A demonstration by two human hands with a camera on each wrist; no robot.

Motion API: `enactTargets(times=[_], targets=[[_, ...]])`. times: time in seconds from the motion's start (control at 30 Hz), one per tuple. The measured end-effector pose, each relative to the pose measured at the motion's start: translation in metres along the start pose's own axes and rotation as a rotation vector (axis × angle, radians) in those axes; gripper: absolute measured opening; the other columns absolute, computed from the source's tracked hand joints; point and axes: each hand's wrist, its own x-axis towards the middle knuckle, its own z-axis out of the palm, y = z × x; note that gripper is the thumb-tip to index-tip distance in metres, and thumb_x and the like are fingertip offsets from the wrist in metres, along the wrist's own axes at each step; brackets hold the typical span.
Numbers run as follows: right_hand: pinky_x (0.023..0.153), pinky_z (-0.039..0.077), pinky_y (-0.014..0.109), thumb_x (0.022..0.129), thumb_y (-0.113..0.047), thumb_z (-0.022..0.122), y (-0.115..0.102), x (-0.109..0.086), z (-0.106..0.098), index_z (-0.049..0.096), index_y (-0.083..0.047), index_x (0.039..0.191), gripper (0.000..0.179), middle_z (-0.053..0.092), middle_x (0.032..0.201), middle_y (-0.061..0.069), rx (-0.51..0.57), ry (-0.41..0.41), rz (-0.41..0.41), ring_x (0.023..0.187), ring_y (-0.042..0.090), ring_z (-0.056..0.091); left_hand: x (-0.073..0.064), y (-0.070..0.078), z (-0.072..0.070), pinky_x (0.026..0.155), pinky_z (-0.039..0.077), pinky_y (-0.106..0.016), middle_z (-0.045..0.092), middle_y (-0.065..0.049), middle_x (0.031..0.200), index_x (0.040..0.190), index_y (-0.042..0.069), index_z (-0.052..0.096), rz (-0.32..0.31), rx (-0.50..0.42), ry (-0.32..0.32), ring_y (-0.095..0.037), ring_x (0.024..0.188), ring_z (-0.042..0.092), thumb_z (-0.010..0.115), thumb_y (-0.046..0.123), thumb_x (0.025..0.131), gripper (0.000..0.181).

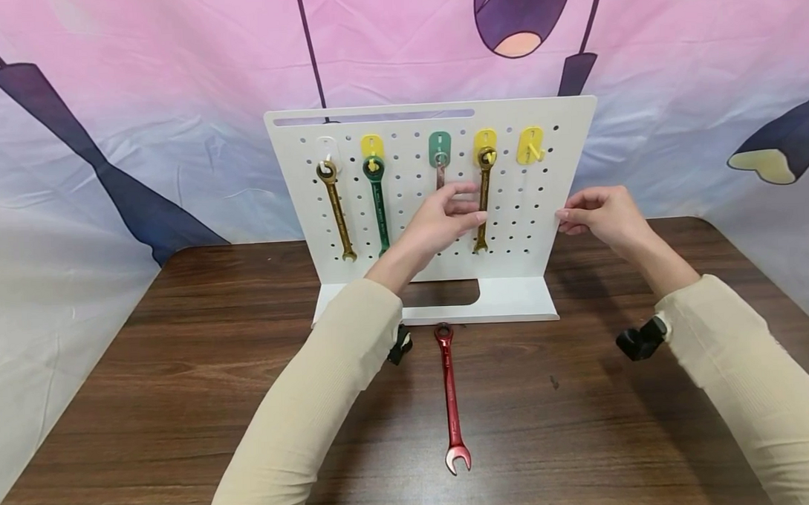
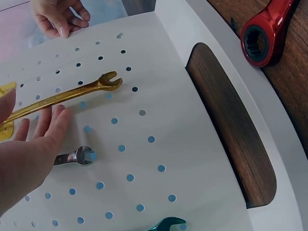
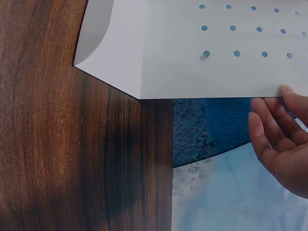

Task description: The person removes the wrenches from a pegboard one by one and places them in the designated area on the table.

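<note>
One gold wrench (image 1: 485, 194) hangs from a yellow hook (image 1: 485, 135) on the white pegboard (image 1: 515, 266), where I see the left hand (image 1: 437, 218) loosely spread at its shaft, the right hand (image 1: 605, 216) pinching the board's edge.

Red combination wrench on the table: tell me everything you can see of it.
The red combination wrench looks like glossy, coated metal. One end is a closed ring, dark-lined and toothed inside; the other is a forked open end. It lies flat on the wood-grain table, ring toward the white pegboard stand, fork toward the camera wearer. Only the table clearly touches it; whether its ring meets the stand's base is hard to tell.
</note>
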Motion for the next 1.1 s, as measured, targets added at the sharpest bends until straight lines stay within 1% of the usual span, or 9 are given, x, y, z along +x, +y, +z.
enactTargets(times=[0.13, 0.23, 0.37, 0.53, 0.7, 0.83, 1.0, 1.1], targets=[[0.060, 0.057, 0.028, 0.084, -0.004, 0.065, 0.000, 0.000, 0.000, 0.064, 0.003, 0.083, 0.008, 0.066, 0.070, 0.001, 0.005, -0.002, 0.008, 0.063, 0.014, 0.064, 0.000, 0.001, 0.001, 0.086, 0.050, -0.024, 0.057, -0.007, 0.115, 0.129, 0.015, 0.049, 0.009, 0.003, 0.008, -0.015, 0.103, 0.055, 0.063, 0.013, 0.087, 0.044], [0.061, 0.057, 0.028, 0.084, -0.004, 0.065, 0.000, 0.000, 0.000, 0.063, 0.005, 0.084, 0.009, 0.066, 0.071, 0.002, 0.003, -0.004, 0.012, 0.064, 0.015, 0.064, 0.000, 0.001, 0.002, 0.085, 0.050, -0.023, 0.056, -0.008, 0.113, 0.128, 0.014, 0.049, 0.003, -0.026, 0.005, -0.016, 0.102, 0.055, 0.063, 0.012, 0.087, 0.043], [0.060, 0.057, 0.027, 0.084, -0.005, 0.065, 0.000, 0.000, 0.000, 0.064, 0.003, 0.084, 0.008, 0.066, 0.070, 0.001, -0.001, -0.006, 0.010, 0.065, 0.017, 0.065, 0.000, 0.001, 0.003, 0.086, 0.051, -0.025, 0.054, -0.010, 0.111, 0.126, 0.013, 0.050, -0.006, -0.071, 0.001, -0.018, 0.101, 0.056, 0.063, 0.011, 0.087, 0.042], [0.060, 0.057, 0.027, 0.084, -0.005, 0.066, -0.001, 0.000, 0.000, 0.065, 0.001, 0.081, 0.006, 0.066, 0.069, 0.001, 0.003, -0.009, 0.011, 0.065, 0.017, 0.065, 0.000, 0.001, 0.004, 0.081, 0.053, -0.024, 0.054, -0.012, 0.107, 0.122, 0.011, 0.051, -0.016, -0.093, 0.002, -0.021, 0.094, 0.059, 0.063, 0.012, 0.087, 0.037], [0.058, 0.056, 0.026, 0.084, -0.004, 0.066, -0.001, -0.001, 0.000, 0.066, -0.003, 0.078, 0.005, 0.066, 0.068, 0.000, 0.007, -0.008, 0.009, 0.062, 0.012, 0.063, 0.000, 0.002, 0.007, 0.075, 0.054, -0.022, 0.055, -0.012, 0.103, 0.118, 0.009, 0.052, -0.018, -0.092, 0.000, -0.022, 0.091, 0.060, 0.062, 0.011, 0.088, 0.032], [0.057, 0.056, 0.024, 0.083, -0.004, 0.066, -0.001, -0.001, 0.000, 0.066, -0.003, 0.078, 0.005, 0.066, 0.068, 0.000, 0.004, -0.007, 0.009, 0.061, 0.011, 0.063, -0.001, 0.001, 0.008, 0.073, 0.055, -0.023, 0.056, -0.013, 0.100, 0.115, 0.010, 0.052, -0.010, -0.070, 0.001, -0.023, 0.087, 0.061, 0.060, 0.011, 0.089, 0.028], [0.058, 0.056, 0.025, 0.084, -0.004, 0.066, -0.001, 0.000, 0.000, 0.065, -0.001, 0.080, 0.005, 0.066, 0.069, 0.000, -0.001, -0.007, 0.012, 0.062, 0.012, 0.063, -0.002, 0.000, 0.010, 0.073, 0.056, -0.028, 0.059, -0.013, 0.093, 0.110, 0.010, 0.052, 0.006, -0.052, 0.017, -0.023, 0.081, 0.061, 0.060, 0.009, 0.089, 0.022], [0.059, 0.056, 0.025, 0.084, -0.004, 0.065, -0.001, 0.000, 0.000, 0.065, 0.002, 0.082, 0.006, 0.066, 0.069, 0.001, -0.007, -0.007, 0.013, 0.063, 0.013, 0.064, -0.003, 0.001, 0.011, 0.072, 0.056, -0.028, 0.060, -0.013, 0.091, 0.108, 0.009, 0.052, 0.014, -0.065, 0.022, -0.022, 0.079, 0.061, 0.059, 0.008, 0.089, 0.020]])
